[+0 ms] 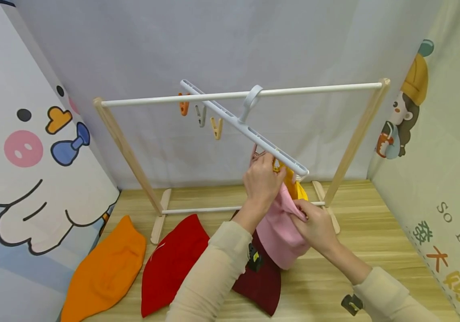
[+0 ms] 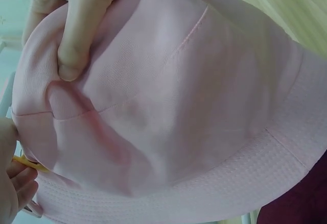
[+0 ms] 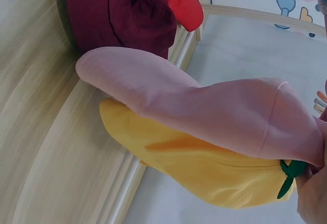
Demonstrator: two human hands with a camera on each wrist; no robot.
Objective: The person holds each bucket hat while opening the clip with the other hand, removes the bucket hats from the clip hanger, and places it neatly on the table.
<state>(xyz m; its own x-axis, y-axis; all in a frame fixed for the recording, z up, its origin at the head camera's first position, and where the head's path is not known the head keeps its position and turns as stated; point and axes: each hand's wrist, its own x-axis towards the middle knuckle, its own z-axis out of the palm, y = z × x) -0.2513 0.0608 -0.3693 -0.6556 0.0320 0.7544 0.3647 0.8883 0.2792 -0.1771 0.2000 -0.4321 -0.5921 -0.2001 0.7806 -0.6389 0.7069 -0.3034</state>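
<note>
A pale wooden rack with white rods point(image 1: 314, 90) carries a long light-grey plastic hanger point(image 1: 230, 117). Below the hanger's near end, my right hand point(image 1: 316, 226) grips the pink fabric bucket hat point(image 1: 279, 228), beside a yellow fabric hat point(image 3: 199, 170); my left hand point(image 1: 261, 180) pinches a small yellow plastic clip point(image 2: 30, 164).

Cream sleeves point(image 1: 202, 286) end in plain cuffs point(image 1: 228, 243), a black device point(image 1: 255, 260) beside each
</note>
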